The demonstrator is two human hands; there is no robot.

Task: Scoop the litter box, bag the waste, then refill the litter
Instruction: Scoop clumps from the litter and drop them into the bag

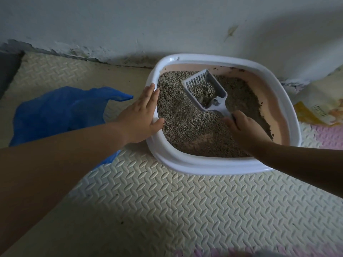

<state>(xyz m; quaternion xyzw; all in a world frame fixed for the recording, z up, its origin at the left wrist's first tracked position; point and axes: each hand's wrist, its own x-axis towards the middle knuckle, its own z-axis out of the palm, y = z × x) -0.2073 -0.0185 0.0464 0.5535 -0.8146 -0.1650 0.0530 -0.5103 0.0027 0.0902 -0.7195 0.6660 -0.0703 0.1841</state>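
Down on the cream foam floor mat (167, 210), close against the wall (167, 21), sits your litter box (219, 167), with its white rim, pink inner wall and a bed of grey-brown litter (185, 127). Your left hand (141, 117) lies flat on the box's left rim, fingers straight and together, thumb just over the inner edge. Your right hand (243, 128) is curled tight round the handle of the white slotted scoop (206, 89). The scoop is angled over the middle of the litter, slotted end toward the wall, with a small heap of litter in its pan; whether its underside touches the bed, you can't tell from here. A bare pink patch shows through the litter near the front of the box. Left of the box, a blue plastic bag (59, 112) lies crumpled on the mat, partly under your left forearm. On the right, just beside the box, there's a white and yellow sack (319, 101), its print too small to read.
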